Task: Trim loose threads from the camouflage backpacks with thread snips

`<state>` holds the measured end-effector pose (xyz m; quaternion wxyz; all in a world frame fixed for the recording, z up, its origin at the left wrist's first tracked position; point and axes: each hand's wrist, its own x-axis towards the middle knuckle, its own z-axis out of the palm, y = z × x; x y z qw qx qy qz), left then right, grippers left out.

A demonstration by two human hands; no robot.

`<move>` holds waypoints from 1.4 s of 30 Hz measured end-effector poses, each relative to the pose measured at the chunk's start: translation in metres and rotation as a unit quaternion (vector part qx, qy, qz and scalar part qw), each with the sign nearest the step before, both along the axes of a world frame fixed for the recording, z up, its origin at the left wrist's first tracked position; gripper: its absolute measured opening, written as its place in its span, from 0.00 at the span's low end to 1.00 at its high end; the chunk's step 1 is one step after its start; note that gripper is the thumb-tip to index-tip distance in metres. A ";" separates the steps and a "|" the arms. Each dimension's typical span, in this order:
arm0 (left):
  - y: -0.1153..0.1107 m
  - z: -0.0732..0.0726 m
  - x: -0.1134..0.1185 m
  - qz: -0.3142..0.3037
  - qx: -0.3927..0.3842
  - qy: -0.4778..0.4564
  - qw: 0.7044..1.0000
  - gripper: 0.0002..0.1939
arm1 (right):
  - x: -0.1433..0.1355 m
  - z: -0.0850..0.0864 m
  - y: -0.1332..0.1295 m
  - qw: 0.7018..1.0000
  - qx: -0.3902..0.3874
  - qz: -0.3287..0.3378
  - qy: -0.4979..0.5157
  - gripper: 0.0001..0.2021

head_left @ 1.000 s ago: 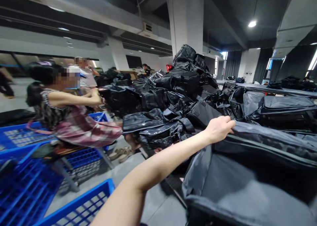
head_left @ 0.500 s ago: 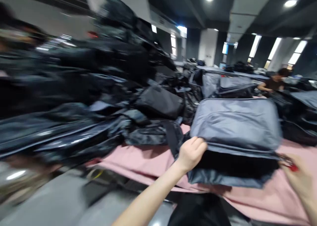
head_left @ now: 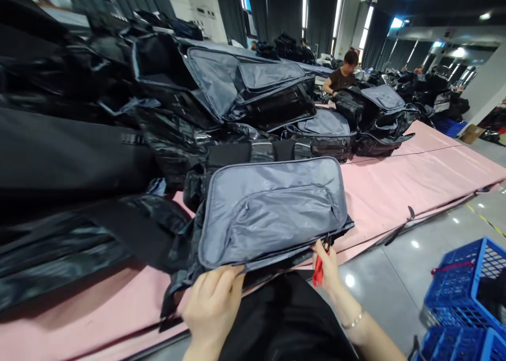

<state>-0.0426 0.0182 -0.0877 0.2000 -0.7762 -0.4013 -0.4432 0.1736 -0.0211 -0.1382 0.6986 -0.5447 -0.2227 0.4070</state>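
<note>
A black bag with a grey lining (head_left: pixel 272 213) lies open before me on the pink-covered table. Its lined flap faces up, with a gathered pocket along it. My left hand (head_left: pixel 213 300) is closed on the bag's near edge at the left corner, fingers pinched over the rim. At the near right corner, my right hand (head_left: pixel 327 266) is closed around red-handled scissors (head_left: pixel 318 270), their dark blades pointing up beside the bag's edge. Whether its fingers also grip the fabric I cannot tell.
Dark bags (head_left: pixel 261 105) are heaped behind, and a camouflage bag (head_left: pixel 55 261) lies at left. The pink table cover (head_left: pixel 415 161) runs off to the right. Blue crates (head_left: pixel 454 276) stand on the floor at lower right. A person (head_left: pixel 343 79) works at the far side.
My view has swung right, bringing the blue crates into sight. The open bag now sits closer to my body, its mouth narrower. Both hands stay at its near edge.
</note>
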 end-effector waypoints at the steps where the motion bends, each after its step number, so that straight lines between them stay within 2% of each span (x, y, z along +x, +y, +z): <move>1: -0.001 -0.002 0.000 0.002 -0.002 -0.001 1.000 0.04 | -0.001 0.001 0.008 1.000 -0.003 -0.006 0.020 0.24; 3: -0.007 -0.007 0.003 0.020 -0.013 -0.013 1.000 0.02 | -0.002 0.002 0.021 0.999 -0.008 -0.008 0.051 0.25; 6: -0.023 -0.014 0.013 0.055 -0.035 -0.082 0.994 0.08 | -0.003 0.006 0.029 0.994 -0.002 -0.017 0.105 0.26; 8: -0.036 -0.018 0.026 0.036 -0.090 -0.168 0.981 0.10 | -0.003 0.010 0.029 0.991 0.000 -0.026 0.130 0.25; 9: -0.041 -0.019 0.034 0.011 -0.149 -0.219 0.964 0.10 | -0.003 0.012 0.027 0.990 0.000 -0.028 0.137 0.25; 10: -0.044 -0.019 0.043 -0.020 -0.232 -0.275 0.933 0.10 | -0.003 0.014 0.025 0.990 0.000 -0.027 0.140 0.24; 11: -0.046 -0.019 0.053 -0.053 -0.329 -0.332 0.882 0.11 | -0.004 0.016 0.023 0.989 0.000 -0.024 0.146 0.23; 12: -0.046 -0.018 0.063 -0.082 -0.426 -0.387 0.814 0.13 | -0.005 0.017 0.021 0.988 0.000 -0.020 0.152 0.23; 14: -0.041 -0.015 0.081 -0.124 -0.564 -0.492 0.651 0.18 | -0.007 0.018 0.017 0.988 -0.001 -0.009 0.154 0.22; 15: -0.037 -0.013 0.089 -0.135 -0.598 -0.538 0.578 0.20 | -0.009 0.018 0.014 0.989 -0.003 -0.005 0.149 0.21; 16: -0.033 -0.011 0.095 -0.139 -0.611 -0.579 0.521 0.21 | -0.009 0.017 0.012 0.990 -0.006 -0.001 0.138 0.20; 17: -0.029 -0.010 0.101 -0.137 -0.613 -0.612 0.481 0.22 | -0.009 0.016 0.010 0.993 -0.010 0.005 0.118 0.19; 18: -0.026 -0.009 0.104 -0.131 -0.608 -0.636 0.456 0.23 | -0.009 0.016 0.007 0.996 -0.014 0.012 0.091 0.18; 19: -0.023 -0.009 0.107 -0.124 -0.603 -0.651 0.444 0.23 | -0.008 0.015 0.003 0.998 -0.015 0.021 0.054 0.17; 22: -0.021 -0.009 0.107 -0.111 -0.598 -0.659 0.443 0.24 | -0.001 0.015 -0.014 0.993 -0.009 0.071 -0.089 0.13; 26: -0.023 -0.008 0.103 -0.114 -0.612 -0.639 0.452 0.23 | 0.006 0.021 -0.043 0.956 -0.032 0.132 -0.259 0.11; 29: -0.024 -0.008 0.101 -0.126 -0.611 -0.625 0.470 0.21 | 0.006 0.027 -0.057 0.930 -0.038 0.136 -0.340 0.11; 34: -0.024 -0.010 0.101 -0.134 -0.606 -0.598 0.508 0.16 | 0.005 0.036 -0.055 0.917 -0.021 0.111 -0.381 0.09; 38: -0.024 -0.011 0.102 -0.125 -0.600 -0.593 0.522 0.15 | 0.003 0.036 -0.048 0.919 -0.030 0.098 -0.380 0.08; 42: -0.023 -0.012 0.102 -0.110 -0.606 -0.589 0.524 0.15 | 0.001 0.033 -0.044 0.919 -0.031 0.098 -0.381 0.08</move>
